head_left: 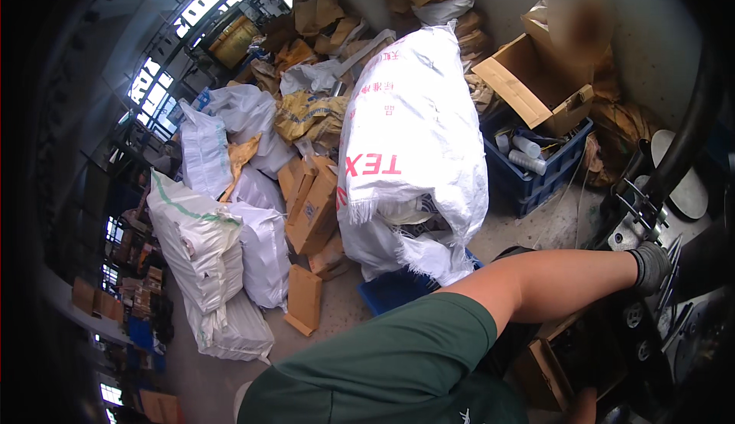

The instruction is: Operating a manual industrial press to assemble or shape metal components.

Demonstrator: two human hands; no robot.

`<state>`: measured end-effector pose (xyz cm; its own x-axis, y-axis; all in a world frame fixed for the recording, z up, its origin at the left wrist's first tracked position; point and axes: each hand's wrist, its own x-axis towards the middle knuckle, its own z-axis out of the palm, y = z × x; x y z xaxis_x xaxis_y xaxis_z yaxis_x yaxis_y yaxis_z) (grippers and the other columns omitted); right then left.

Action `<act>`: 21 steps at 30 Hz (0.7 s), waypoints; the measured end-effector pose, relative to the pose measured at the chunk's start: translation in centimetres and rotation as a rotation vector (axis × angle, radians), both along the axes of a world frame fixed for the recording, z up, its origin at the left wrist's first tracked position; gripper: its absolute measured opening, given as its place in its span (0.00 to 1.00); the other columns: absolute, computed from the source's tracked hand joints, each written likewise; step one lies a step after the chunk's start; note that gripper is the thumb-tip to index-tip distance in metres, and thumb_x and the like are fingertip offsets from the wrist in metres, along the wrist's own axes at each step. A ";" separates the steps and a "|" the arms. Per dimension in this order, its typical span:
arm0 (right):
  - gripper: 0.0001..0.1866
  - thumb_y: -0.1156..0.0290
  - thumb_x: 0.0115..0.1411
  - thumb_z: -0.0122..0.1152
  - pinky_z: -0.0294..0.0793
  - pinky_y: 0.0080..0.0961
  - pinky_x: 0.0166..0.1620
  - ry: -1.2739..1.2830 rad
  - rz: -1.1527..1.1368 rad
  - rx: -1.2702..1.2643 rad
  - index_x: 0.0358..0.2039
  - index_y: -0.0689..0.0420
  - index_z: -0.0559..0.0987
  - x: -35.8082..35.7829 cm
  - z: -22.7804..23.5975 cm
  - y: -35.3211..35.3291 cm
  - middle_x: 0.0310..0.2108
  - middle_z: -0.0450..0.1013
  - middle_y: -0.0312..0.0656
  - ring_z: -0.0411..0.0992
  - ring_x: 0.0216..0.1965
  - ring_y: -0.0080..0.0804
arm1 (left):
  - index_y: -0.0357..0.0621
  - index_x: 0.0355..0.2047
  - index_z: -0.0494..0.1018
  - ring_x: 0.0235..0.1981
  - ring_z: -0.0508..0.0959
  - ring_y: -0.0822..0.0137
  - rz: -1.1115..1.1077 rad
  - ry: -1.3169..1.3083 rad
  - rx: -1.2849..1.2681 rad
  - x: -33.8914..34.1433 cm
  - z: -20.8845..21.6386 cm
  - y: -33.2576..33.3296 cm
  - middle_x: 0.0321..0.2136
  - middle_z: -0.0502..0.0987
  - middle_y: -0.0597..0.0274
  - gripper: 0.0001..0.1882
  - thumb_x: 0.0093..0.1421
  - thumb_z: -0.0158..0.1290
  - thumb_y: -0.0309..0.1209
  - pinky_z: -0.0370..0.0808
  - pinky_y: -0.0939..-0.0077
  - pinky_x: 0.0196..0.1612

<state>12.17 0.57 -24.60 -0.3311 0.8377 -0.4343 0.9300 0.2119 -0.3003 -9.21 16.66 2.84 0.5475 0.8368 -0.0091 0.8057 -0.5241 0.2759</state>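
My left arm, in a dark green short sleeve, stretches across the lower part of the view to the right. At its end my left hand, in a grey glove, is at a dark machine with metal parts. Its fingers are hidden, so I cannot see whether it grips anything. Thin metal rods lie just beside the glove. Below the arm is an open cardboard box with a dark inside. A bit of bare skin shows at the bottom edge by this box, but my right hand cannot be made out.
A big white woven sack with red print stands beyond my arm. To its right, a blue crate holds white rolls under an open carton. White sacks, cardboard boxes and brown wrapping are heaped at left.
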 end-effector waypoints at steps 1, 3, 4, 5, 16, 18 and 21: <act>0.32 0.58 0.61 0.61 0.63 0.39 0.68 -0.001 -0.004 -0.002 0.66 0.49 0.70 0.0 0.0 0.0 0.66 0.65 0.54 0.63 0.66 0.49 | 0.43 0.35 0.84 0.41 0.84 0.52 -0.004 -0.010 0.012 0.0 0.0 0.0 0.35 0.83 0.47 0.15 0.47 0.61 0.35 0.80 0.56 0.40; 0.32 0.58 0.61 0.61 0.63 0.39 0.68 -0.006 -0.004 -0.002 0.66 0.49 0.70 0.1 0.0 0.1 0.65 0.65 0.54 0.63 0.66 0.49 | 0.44 0.37 0.84 0.42 0.84 0.52 -0.017 0.000 -0.005 -0.1 0.1 0.0 0.36 0.84 0.47 0.16 0.48 0.61 0.35 0.81 0.56 0.41; 0.32 0.58 0.61 0.61 0.63 0.39 0.68 -0.004 -0.005 -0.005 0.66 0.49 0.70 0.2 0.0 0.0 0.65 0.65 0.54 0.64 0.66 0.49 | 0.44 0.37 0.84 0.42 0.84 0.52 -0.020 -0.003 0.002 -0.1 0.2 0.0 0.36 0.84 0.47 0.16 0.48 0.61 0.35 0.81 0.56 0.41; 0.32 0.58 0.61 0.61 0.63 0.39 0.68 -0.004 -0.001 -0.007 0.66 0.49 0.70 0.3 0.0 0.0 0.65 0.65 0.54 0.64 0.66 0.49 | 0.44 0.37 0.84 0.43 0.84 0.52 -0.010 -0.013 -0.002 -0.2 0.3 -0.1 0.37 0.84 0.47 0.16 0.48 0.61 0.36 0.81 0.56 0.42; 0.32 0.59 0.61 0.62 0.64 0.39 0.67 -0.010 0.014 -0.009 0.65 0.49 0.71 0.9 0.0 0.2 0.65 0.66 0.54 0.65 0.65 0.49 | 0.45 0.44 0.82 0.45 0.84 0.50 0.004 -0.044 -0.052 -0.4 1.0 -0.4 0.40 0.83 0.44 0.21 0.50 0.64 0.37 0.80 0.55 0.45; 0.31 0.59 0.61 0.62 0.65 0.39 0.67 -0.007 0.016 -0.006 0.65 0.49 0.71 1.1 0.0 0.2 0.64 0.66 0.54 0.65 0.65 0.49 | 0.45 0.45 0.82 0.45 0.84 0.50 0.007 -0.026 -0.080 -0.5 1.0 -0.3 0.41 0.83 0.45 0.21 0.50 0.64 0.36 0.80 0.55 0.46; 0.31 0.59 0.61 0.62 0.65 0.39 0.67 -0.011 0.009 -0.005 0.65 0.49 0.71 1.5 -0.2 0.1 0.64 0.66 0.54 0.65 0.65 0.49 | 0.45 0.46 0.81 0.46 0.83 0.49 -0.015 -0.028 -0.082 -0.5 1.1 -0.2 0.41 0.83 0.45 0.21 0.50 0.64 0.35 0.80 0.55 0.47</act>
<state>13.68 0.63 -24.79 -0.3342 0.8325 -0.4418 0.9312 0.2193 -0.2912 -9.71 16.41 3.95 0.5609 0.8255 -0.0623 0.7894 -0.5107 0.3406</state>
